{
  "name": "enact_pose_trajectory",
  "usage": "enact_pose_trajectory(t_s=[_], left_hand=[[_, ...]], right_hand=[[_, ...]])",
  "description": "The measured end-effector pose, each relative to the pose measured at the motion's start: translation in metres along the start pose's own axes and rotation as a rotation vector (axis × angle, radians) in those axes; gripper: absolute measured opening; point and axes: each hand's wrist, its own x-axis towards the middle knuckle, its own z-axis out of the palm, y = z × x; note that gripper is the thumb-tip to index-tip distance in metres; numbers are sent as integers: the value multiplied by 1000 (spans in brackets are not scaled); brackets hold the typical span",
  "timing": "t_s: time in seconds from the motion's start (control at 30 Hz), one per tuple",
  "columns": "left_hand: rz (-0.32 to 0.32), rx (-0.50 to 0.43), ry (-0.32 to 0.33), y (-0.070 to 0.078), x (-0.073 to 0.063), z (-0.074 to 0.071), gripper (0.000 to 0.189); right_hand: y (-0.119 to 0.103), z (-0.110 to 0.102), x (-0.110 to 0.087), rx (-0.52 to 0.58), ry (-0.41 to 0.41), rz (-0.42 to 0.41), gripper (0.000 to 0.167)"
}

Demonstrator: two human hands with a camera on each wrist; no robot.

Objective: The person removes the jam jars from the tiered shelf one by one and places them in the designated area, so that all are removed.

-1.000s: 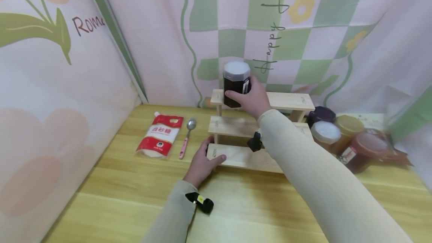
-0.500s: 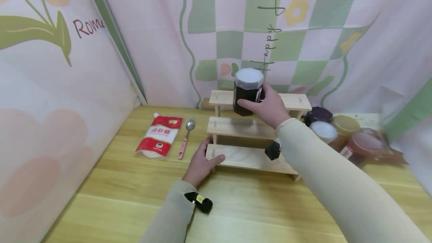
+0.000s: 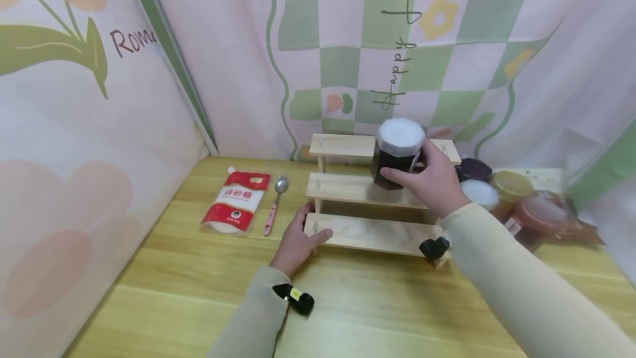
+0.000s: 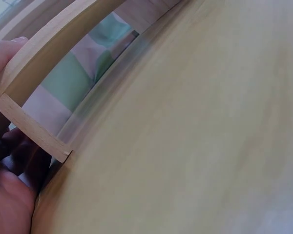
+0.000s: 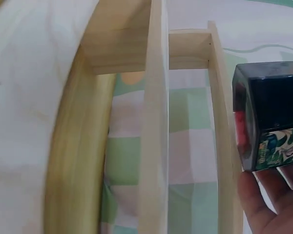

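My right hand (image 3: 434, 181) holds a dark octagonal jar (image 3: 390, 167) with a pale lid, thumb on its near side. In the head view the jar overlaps the top and middle shelves of a three-step wooden rack (image 3: 370, 235); I cannot tell whether it touches either. The right wrist view shows the jar (image 5: 266, 100) with a patterned label beside the rack's boards, fingers (image 5: 254, 195) against it. My left hand (image 3: 295, 242) grips the left end of the lowest shelf, thumb on top. In the left wrist view its other fingers (image 4: 31, 161) reach behind the rack's leg.
Left of the rack lie a red-and-white sugar bag (image 3: 233, 201) and a pink-handled spoon (image 3: 274, 206). Several jars crowd its right end, among them a yellow-lidded jar (image 3: 512, 184) and a reddish jar (image 3: 541, 211). A patterned curtain (image 3: 343, 65) hangs behind.
The right hand has carried the jar rightward, down and nearer, from the top shelf's left end to its right half. My left hand stays on the rack.
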Motion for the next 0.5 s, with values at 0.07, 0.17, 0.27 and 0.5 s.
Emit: enact_pose_trajectory(t_s=[0.07, 0.17, 0.27, 0.5], left_hand=[[-6, -2, -5, 1, -1, 1, 92], [-10, -2, -14, 3, -2, 2, 93], [-7, -1, -14, 4, -3, 2, 93], [8, 10, 4, 0, -2, -1, 92]], right_hand=[[7, -5, -11, -2, 18, 13, 85], [17, -11, -28, 13, 56, 34, 80], [25, -15, -44, 19, 103, 31, 74], [37, -21, -69, 41, 208, 56, 70]])
